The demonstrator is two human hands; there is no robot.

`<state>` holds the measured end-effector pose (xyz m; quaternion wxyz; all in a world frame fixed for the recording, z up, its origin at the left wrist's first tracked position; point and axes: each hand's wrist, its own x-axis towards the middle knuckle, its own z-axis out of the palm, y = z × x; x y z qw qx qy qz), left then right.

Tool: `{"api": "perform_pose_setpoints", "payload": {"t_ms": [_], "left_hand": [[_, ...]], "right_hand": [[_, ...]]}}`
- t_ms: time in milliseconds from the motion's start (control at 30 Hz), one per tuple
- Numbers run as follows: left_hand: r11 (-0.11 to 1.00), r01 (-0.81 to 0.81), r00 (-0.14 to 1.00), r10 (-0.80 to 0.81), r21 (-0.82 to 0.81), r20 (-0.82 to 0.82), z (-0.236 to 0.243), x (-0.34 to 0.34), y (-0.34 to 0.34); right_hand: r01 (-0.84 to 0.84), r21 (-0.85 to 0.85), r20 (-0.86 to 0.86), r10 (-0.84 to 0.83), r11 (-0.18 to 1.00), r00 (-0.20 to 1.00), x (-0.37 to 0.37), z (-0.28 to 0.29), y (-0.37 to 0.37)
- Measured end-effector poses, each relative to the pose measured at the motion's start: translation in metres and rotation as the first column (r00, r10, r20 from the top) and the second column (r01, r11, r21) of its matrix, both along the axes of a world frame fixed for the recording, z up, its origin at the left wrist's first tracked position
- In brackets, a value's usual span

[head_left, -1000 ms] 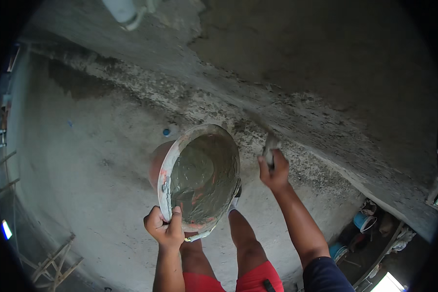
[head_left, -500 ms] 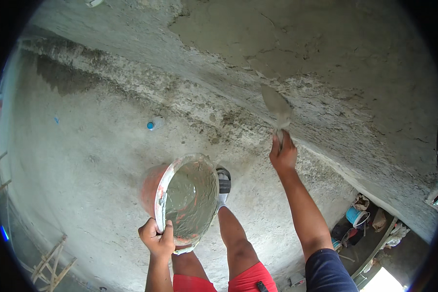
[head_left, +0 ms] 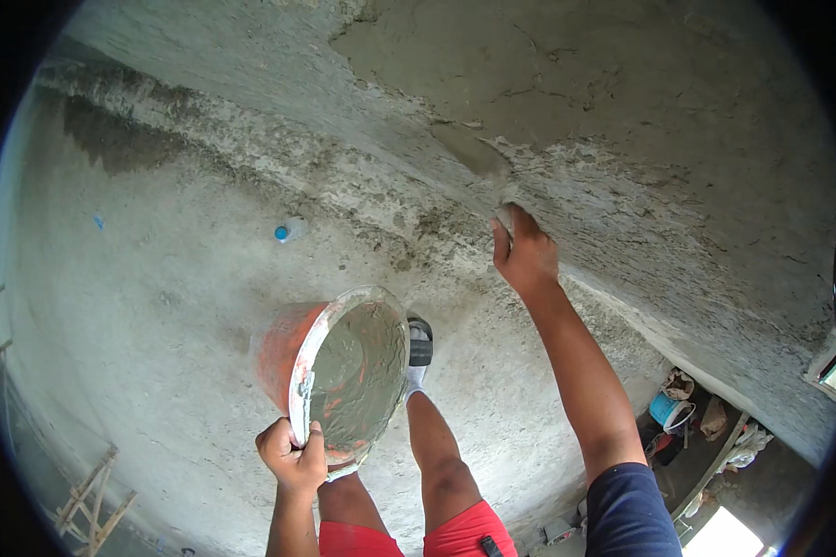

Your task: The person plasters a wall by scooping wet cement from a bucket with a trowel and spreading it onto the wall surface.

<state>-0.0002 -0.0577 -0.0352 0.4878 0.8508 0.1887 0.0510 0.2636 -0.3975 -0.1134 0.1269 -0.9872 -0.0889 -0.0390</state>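
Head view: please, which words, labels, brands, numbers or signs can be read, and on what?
None can be read.
Round orange plastic bucket: no lettering visible.
Grey metal trowel: blurred, cannot tell.
Clear blue-capped plastic bottle: too small to tell.
Distant blue bucket: too small to tell.

The right hand [head_left: 527, 252] and trowel [head_left: 475, 152] now lie farther left along the wall [head_left: 613, 232], the blade slanting more leftward.

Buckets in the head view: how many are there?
2: an orange bucket, gripped at its rim by the left hand, and a blue bucket at lower right. Others may be hidden there.
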Motion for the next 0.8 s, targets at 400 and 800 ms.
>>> {"api": "perform_pose_setpoints", "payload": {"t_ms": [400, 800], "left_hand": [[0.999, 0.034, 0.999, -0.033, -0.02, 0.028, -0.005, -0.005, 0.008], [0.999, 0.029, 1.0, -0.029, -0.035, 0.004, -0.003, -0.016, 0.019]], "right_hand": [[0.036, -0.045, 0.269, -0.023, 0.998, 0.963, -0.035, 0.025, -0.077], [-0.018, 0.071, 0.171, 0.006, 0.997, 0.985, -0.067, 0.049, -0.031]]}}
